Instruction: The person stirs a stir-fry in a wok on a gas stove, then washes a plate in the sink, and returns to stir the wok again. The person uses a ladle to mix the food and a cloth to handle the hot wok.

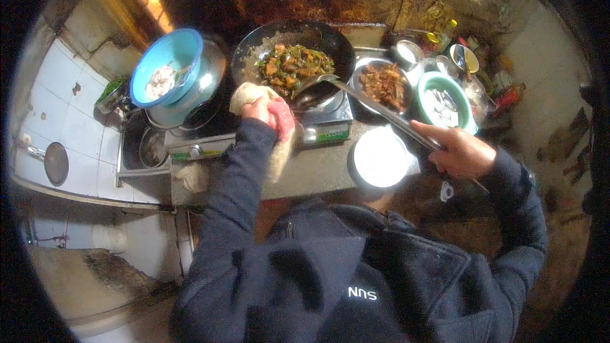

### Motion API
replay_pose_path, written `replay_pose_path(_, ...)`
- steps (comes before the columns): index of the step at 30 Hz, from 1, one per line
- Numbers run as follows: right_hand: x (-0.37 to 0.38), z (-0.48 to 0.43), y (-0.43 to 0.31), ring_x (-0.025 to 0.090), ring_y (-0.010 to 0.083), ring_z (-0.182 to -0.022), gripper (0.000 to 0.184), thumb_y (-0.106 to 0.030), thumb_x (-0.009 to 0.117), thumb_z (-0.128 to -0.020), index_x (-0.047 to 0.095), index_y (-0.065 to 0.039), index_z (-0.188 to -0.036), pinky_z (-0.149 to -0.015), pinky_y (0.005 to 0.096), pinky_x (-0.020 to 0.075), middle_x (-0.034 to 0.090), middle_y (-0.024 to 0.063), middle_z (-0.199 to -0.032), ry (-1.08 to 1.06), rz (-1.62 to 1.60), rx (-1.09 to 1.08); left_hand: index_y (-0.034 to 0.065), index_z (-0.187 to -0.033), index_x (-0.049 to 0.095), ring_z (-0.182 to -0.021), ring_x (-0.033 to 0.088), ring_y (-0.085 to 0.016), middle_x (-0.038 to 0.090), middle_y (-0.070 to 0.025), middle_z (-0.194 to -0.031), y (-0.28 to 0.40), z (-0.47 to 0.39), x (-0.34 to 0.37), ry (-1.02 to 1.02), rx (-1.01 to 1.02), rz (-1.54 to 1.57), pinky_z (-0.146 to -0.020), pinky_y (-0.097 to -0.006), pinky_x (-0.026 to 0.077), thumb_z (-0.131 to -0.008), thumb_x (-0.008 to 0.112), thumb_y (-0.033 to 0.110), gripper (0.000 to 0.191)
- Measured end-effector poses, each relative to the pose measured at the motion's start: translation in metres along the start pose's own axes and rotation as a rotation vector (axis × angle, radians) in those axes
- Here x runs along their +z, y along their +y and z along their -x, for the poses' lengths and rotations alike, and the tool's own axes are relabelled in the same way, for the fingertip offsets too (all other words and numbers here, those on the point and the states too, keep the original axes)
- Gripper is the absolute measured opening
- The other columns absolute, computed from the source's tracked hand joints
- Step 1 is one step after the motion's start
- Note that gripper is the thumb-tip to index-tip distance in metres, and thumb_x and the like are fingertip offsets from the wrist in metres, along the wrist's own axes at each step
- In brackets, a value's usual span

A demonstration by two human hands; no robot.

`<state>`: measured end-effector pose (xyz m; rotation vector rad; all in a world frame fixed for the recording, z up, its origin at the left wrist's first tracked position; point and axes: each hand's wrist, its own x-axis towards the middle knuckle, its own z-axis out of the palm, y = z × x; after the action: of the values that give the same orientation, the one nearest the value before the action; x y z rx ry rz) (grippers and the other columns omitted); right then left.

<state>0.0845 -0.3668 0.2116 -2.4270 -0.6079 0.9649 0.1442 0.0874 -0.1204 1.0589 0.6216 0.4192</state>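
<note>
A dark wok [248,52] stands on a gas stove [333,121], with a stir-fry of browned chunks and green pieces [293,66] in it. Wrapped in a cloth [281,126], my left hand [261,110] grips the near side of the wok; the cloth hides what lies under it. In my right hand [455,150] is the long handle of a metal cooking ladle or spatula [388,112], whose head dips into the wok's near right part. A white plate [381,157] lies at the counter's front edge, between my hands.
Right of the wok are a bowl of browned food [385,85] and a pale green basin [421,83] with whitish contents. Bottles and small bowls crowd behind. To the left, a blue basin [193,40] rests on a metal pot [214,69]. A pan [56,164] hangs on the tiled wall.
</note>
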Motion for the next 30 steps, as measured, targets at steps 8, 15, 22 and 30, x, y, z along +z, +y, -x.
replay_pose_path(8, 0.113, -0.140, 0.063, 0.068, 0.0369, -0.069, 0.075, 0.004, 0.053, -0.083, 0.043, -0.010, -0.155, -0.072, 0.0461, 0.0560, 0.064, 0.0252, -0.077, 0.488, 0.186, -0.256, 0.0002, -0.104, 0.067, -0.081, 0.068, -0.017, 0.071, -0.0062, -0.099, -0.005, 0.036, 0.052, -0.037, 0.226, 0.191, -0.069, -0.0332, 0.055, -0.096, 0.065, 0.025, 0.026)
replay_pose_path(15, 0.037, -0.010, 0.020, 0.069, 0.0236, -0.074, 0.076, 0.004, 0.056, -0.084, 0.042, -0.009, -0.157, -0.076, 0.0393, 0.0550, 0.070, 0.0207, -0.087, 0.154, 0.028, -0.175, -0.0004, -0.096, 0.066, -0.069, 0.068, -0.023, 0.069, -0.0092, -0.086, 0.041, 0.072, 0.039, -0.028, 0.055, 0.035, -0.062, -0.0347, 0.057, -0.091, 0.063, 0.011, 0.012)
replay_pose_path(22, 0.071, -0.109, 0.041, 0.069, 0.0398, -0.068, 0.073, -0.001, 0.053, -0.085, 0.043, -0.016, -0.155, -0.065, 0.0517, 0.0556, 0.066, 0.0261, -0.075, 0.399, 0.256, -0.298, -0.0006, -0.103, 0.069, -0.072, 0.069, -0.024, 0.069, -0.0076, -0.086, 0.027, -0.001, 0.042, -0.067, 0.210, -0.168, -0.064, -0.0374, 0.057, -0.093, 0.062, 0.014, 0.019)
replay_pose_path(30, 0.123, -0.106, 0.061, 0.072, 0.0264, -0.072, 0.070, 0.007, 0.058, -0.086, 0.048, -0.008, -0.153, -0.071, 0.0371, 0.0576, 0.071, 0.0244, -0.101, 0.558, -0.081, -0.261, -0.0011, -0.087, 0.074, -0.053, 0.060, -0.017, 0.068, -0.0052, -0.071, -0.009, 0.001, 0.028, 0.001, 0.085, -0.377, -0.054, -0.0350, 0.050, -0.090, 0.065, 0.026, 0.028)
